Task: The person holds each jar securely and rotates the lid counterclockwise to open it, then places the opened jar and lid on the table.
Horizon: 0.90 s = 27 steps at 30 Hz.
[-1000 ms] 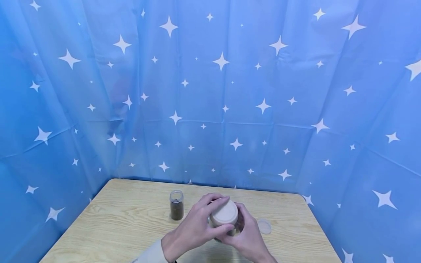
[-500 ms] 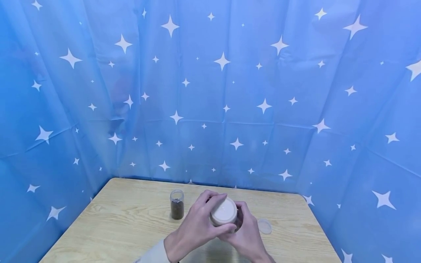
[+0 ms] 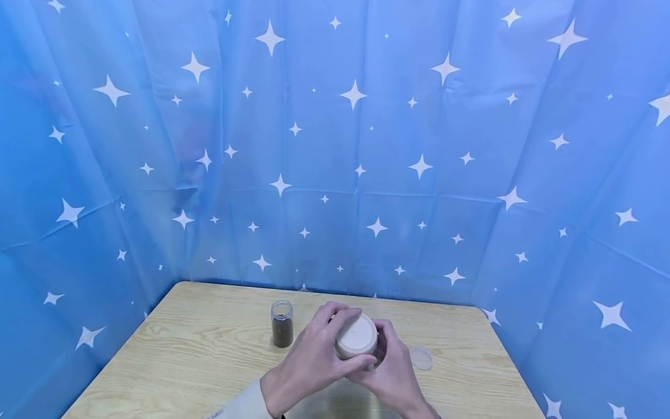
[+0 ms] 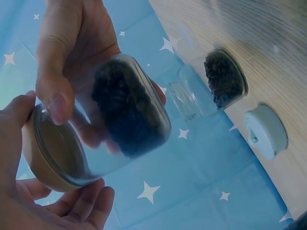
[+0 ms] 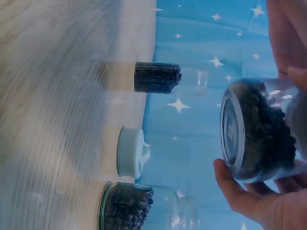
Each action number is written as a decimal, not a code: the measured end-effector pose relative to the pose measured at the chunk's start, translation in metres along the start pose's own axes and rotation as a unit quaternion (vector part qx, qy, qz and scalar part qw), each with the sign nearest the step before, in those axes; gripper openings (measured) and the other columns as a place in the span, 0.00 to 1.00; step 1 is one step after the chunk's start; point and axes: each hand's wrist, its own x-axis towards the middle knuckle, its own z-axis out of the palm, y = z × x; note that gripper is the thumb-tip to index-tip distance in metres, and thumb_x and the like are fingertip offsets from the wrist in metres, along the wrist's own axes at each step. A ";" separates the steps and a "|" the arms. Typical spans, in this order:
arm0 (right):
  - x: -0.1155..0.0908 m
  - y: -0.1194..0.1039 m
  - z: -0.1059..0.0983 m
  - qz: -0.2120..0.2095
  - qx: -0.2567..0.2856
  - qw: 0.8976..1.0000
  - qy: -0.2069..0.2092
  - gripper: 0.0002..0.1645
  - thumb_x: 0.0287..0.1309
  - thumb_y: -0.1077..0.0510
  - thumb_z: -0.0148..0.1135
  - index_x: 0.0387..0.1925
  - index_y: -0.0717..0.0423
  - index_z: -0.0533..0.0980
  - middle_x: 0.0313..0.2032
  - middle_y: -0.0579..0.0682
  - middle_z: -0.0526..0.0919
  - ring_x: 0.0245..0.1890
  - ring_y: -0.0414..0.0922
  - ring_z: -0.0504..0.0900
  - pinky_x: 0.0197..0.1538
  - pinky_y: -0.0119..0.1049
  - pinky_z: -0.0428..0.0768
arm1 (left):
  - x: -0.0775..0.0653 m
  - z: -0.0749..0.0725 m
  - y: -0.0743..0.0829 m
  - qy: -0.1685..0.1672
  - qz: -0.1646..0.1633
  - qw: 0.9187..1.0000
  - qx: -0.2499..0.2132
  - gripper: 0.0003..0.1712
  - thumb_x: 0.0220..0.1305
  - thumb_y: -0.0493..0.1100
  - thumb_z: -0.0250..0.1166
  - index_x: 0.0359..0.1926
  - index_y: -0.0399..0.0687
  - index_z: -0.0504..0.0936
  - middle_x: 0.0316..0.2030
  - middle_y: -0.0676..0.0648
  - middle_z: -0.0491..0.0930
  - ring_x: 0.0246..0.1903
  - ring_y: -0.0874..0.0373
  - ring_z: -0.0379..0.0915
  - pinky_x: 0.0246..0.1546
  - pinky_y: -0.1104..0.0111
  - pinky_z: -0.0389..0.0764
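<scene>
Both hands hold a clear glass jar (image 5: 261, 132) of dark beans, raised off the table. My left hand (image 3: 313, 359) grips its wide cream lid (image 3: 357, 336), with thumb and fingers around the rim. Around the jar's body curls my right hand (image 3: 389, 372), its thumb and fingers visible in the left wrist view. The jar is tipped in that view, its beans seen through the glass (image 4: 132, 105). In the head view the hands hide most of the body.
A tall open jar (image 3: 282, 325) of dark contents stands to the left on the wooden table (image 3: 209, 343). A clear disc-like lid (image 3: 421, 358) lies to the right. The wrist views show a pale cap (image 5: 130, 152) and another bean jar (image 4: 223, 79) beyond the hands.
Both hands and the held jar have risen slightly, with the grips kept. The left fingers bend more over the lid. The standing jar and the disc stay put.
</scene>
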 end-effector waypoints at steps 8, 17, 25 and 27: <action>0.001 0.003 -0.002 -0.018 0.014 0.999 -0.031 0.50 0.51 0.56 0.97 0.70 0.51 0.74 0.60 0.55 0.92 0.59 0.37 0.92 0.58 0.34 0.94 | 0.003 -0.008 -0.005 -0.048 0.044 0.998 0.000 0.46 0.70 0.67 0.84 0.81 0.57 0.80 0.76 0.49 0.78 0.71 0.54 0.82 0.64 0.60 0.92; 0.001 0.001 -0.004 0.026 0.043 0.996 -0.071 0.49 0.55 0.59 0.93 0.73 0.46 0.74 0.61 0.53 0.90 0.54 0.40 0.93 0.53 0.35 0.95 | 0.006 -0.020 -0.013 -0.122 0.158 0.980 0.003 0.36 0.83 0.60 0.73 0.85 0.67 0.77 0.83 0.43 0.74 0.81 0.48 0.75 0.74 0.55 0.88; 0.001 0.001 -0.008 -0.011 0.063 0.992 -0.105 0.53 0.57 0.61 0.91 0.78 0.44 0.71 0.67 0.55 0.85 0.57 0.42 0.93 0.58 0.39 0.96 | 0.008 -0.023 -0.016 -0.114 0.224 0.967 0.040 0.31 0.86 0.52 0.66 0.85 0.68 0.77 0.81 0.45 0.77 0.82 0.51 0.75 0.79 0.55 0.84; 0.001 0.002 -0.009 -0.029 0.061 0.992 -0.105 0.53 0.57 0.61 0.91 0.78 0.45 0.72 0.66 0.55 0.85 0.56 0.42 0.93 0.57 0.39 0.96 | 0.008 -0.023 -0.016 -0.111 0.233 0.965 0.045 0.31 0.86 0.52 0.66 0.85 0.67 0.77 0.80 0.45 0.77 0.81 0.52 0.75 0.80 0.55 0.83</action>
